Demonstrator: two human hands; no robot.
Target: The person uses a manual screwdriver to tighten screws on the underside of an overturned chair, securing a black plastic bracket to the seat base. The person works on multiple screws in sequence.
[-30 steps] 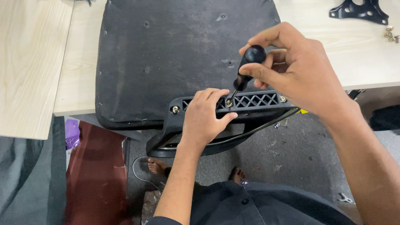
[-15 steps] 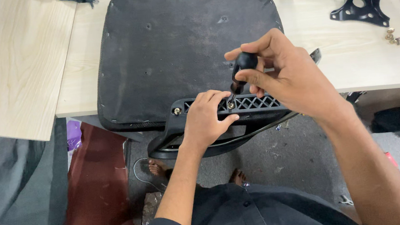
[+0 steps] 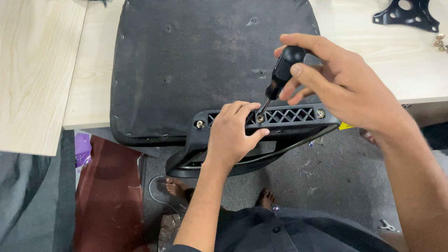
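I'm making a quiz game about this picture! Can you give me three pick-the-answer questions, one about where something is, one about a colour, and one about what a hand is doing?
1. Where is the tip of the screwdriver?
A. On the wooden board at the left
B. At a screw on the black plastic bracket
C. On the floor

2. What colour is the seat cushion lying on the table?
A. Black
B. Red
C. Yellow

3. What is the left hand doing?
A. Hanging in the air, open
B. Holding a loose screw
C. Resting on the bracket

Answers:
1. B, the thin shaft meets the bracket beside the left hand's fingers.
2. A, its dusty underside is black.
3. C, it lies flat over the bracket's lattice while the right hand grips the screwdriver's handle.
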